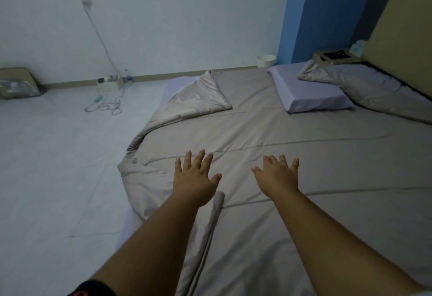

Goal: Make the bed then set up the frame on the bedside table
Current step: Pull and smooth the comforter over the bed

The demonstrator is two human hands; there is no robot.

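Your left hand [196, 176] and right hand [277, 175] both reach forward at 6 o'clock, palms down, fingers straight and spread. Neither grips anything. They lie flat over the grey-beige quilted comforter [292, 136], near each other but apart; whether the palms press the cloth or hover just above it cannot be told.

The comforter covers most of the bed. Its corner at 11 o'clock is folded back into a shiny triangular flap [201, 99], and its left edge is bunched and rolled from there down to 7 o'clock. A raised fold of cloth [216, 211] runs under your left wrist toward 6 o'clock.

At 2 o'clock a pale lavender rectangular pillow [308, 90] lies on the comforter, and just beyond it a pillow in a shiny grey case [350, 79] rests against the foot of the tan padded headboard [402, 38].

The small beige bedside table [327, 58] stands at 2 o'clock, beside the headboard and before the blue wall panel [304, 15]. A dark flat object [334, 54] lies on it; it is too small to tell whether this is the frame. A pale tissue box [357, 46] sits at the table's far end.

A white round bin [266, 60] stands on the floor at 1 o'clock. At 10 o'clock a white cable [105, 106] coils on the pale tiled floor [58, 155].
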